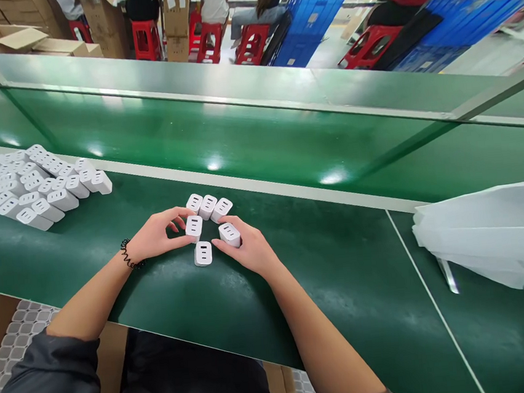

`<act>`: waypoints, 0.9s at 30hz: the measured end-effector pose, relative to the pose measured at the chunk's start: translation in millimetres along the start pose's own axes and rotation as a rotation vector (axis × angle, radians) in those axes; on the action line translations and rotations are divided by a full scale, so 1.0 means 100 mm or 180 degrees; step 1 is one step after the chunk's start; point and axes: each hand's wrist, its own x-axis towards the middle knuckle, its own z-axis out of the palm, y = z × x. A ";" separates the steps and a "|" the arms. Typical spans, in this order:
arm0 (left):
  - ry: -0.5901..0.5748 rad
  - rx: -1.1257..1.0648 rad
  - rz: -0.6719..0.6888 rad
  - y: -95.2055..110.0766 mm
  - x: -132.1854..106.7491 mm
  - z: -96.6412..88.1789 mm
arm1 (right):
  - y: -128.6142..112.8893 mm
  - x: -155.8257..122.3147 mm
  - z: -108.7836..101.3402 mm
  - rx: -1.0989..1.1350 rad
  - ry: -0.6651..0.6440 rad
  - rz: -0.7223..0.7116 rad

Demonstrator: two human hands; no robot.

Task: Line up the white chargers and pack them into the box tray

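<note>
Several small white charger blocks point(208, 206) lie in a loose cluster on the green bench point(342, 263) in front of me. My left hand point(157, 236) pinches one white block point(193, 227) between thumb and fingers at the left of the cluster. My right hand point(247, 249) curls round another white block point(229, 234) on the right side. A further block point(202, 253) lies flat between my two hands, untouched.
A large pile of the same white blocks point(33, 184) sits at the far left of the bench. Crumpled white plastic bags point(488, 233) lie at the right. Behind the conveyor belt point(237, 131), people sit on red stools point(251, 40) among cardboard boxes and blue crates point(307, 22).
</note>
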 end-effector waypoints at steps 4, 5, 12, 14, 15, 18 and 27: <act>-0.0021 0.0137 -0.0111 -0.08 0.02 0.13 | 0.02 0.01 0.08 0.0028 0.0227 0.0091; 0.0011 0.0160 -0.0105 -0.10 0.03 0.17 | 0.02 0.01 0.09 0.0031 0.0293 0.0089; 0.0187 0.0277 0.0051 -0.18 0.02 0.34 | 0.03 0.00 0.07 0.0321 0.0041 -0.0169; 0.0190 0.0279 0.0056 -0.20 0.01 0.36 | 0.05 0.01 0.07 0.0369 0.0055 -0.0228; 0.0189 0.0273 0.0053 -0.20 0.01 0.36 | 0.06 0.01 0.07 0.0388 0.0078 -0.0247; 0.0171 0.0271 0.0058 -0.19 0.01 0.35 | 0.09 0.02 0.07 0.0476 0.0134 -0.0277; 0.0276 0.0071 -0.0056 -0.13 0.01 0.29 | 0.12 0.04 0.04 0.0760 0.0248 -0.0155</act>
